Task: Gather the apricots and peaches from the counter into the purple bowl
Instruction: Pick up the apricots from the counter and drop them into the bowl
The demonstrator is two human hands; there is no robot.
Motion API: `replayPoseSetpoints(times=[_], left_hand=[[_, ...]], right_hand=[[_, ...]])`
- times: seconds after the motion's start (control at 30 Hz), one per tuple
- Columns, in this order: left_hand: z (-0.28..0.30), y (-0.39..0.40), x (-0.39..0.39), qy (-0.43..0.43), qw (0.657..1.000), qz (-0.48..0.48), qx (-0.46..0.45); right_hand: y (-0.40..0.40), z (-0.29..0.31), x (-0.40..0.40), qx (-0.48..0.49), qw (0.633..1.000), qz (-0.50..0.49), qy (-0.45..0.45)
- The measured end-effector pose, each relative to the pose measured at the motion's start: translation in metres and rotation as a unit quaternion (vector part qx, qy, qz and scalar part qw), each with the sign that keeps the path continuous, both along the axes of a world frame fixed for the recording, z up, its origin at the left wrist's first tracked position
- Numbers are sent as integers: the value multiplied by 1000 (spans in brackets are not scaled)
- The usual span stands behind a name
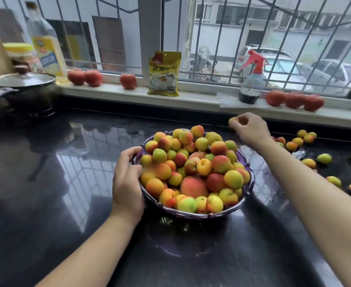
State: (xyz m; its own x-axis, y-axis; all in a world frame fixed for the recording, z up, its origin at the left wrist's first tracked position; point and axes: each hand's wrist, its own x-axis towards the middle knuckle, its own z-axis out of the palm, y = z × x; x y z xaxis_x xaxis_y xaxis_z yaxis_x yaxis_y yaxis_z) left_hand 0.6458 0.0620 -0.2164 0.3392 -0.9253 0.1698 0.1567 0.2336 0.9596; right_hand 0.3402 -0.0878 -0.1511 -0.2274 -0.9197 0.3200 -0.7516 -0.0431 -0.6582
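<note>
Purple bowl (246, 162) is heaped, your left hand (127, 179) grips its rim, your right hand (250, 129) pinches an apricot (235, 121), and more fruit (307, 150) waits on the counter (67, 183).

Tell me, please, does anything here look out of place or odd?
The purple bowl is heaped well above its rim, so fruit could roll off. Loose apricots lie scattered on the counter at the right, near wet patches. Nothing looks damaged.
</note>
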Motion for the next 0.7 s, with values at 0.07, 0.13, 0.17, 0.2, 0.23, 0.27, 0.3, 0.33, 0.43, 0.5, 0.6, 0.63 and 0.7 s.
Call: replayPoseSetpoints(times=[0.07,0.13,0.17,0.2,0.23,0.27,0.3,0.33,0.43,0.5,0.6,0.63,0.7], left_hand=[[1,1,0,1,1000,1,6],[3,3,-1,-3,1000,-1,13],[3,5,-2,-5,1000,0,16],[4,6,-2,-9,1000,1,17],[4,7,-1,-11,1000,1,18],[4,7,0,-12,1000,0,20],[4,7,2,-11,1000,-3,25],[4,7,3,-9,999,-8,30],[5,8,4,-3,999,-22,40],[7,12,3,8,999,-25,41],[6,12,5,19,999,-32,40],[7,12,4,22,998,-33,39],[8,12,3,22,999,-37,31]], right_hand=[[40,37,14,-8,994,100,-53],[86,70,37,29,978,208,10],[104,82,50,58,966,241,73],[115,88,62,75,952,258,144],[121,90,73,83,938,260,212],[123,90,83,89,926,254,266],[125,87,91,94,919,242,297],[126,84,95,96,918,231,308],[135,80,92,54,952,193,231],[141,79,76,11,977,139,160],[141,64,35,19,993,36,106],[137,55,19,39,995,3,92],[128,31,-10,86,991,-50,92]])
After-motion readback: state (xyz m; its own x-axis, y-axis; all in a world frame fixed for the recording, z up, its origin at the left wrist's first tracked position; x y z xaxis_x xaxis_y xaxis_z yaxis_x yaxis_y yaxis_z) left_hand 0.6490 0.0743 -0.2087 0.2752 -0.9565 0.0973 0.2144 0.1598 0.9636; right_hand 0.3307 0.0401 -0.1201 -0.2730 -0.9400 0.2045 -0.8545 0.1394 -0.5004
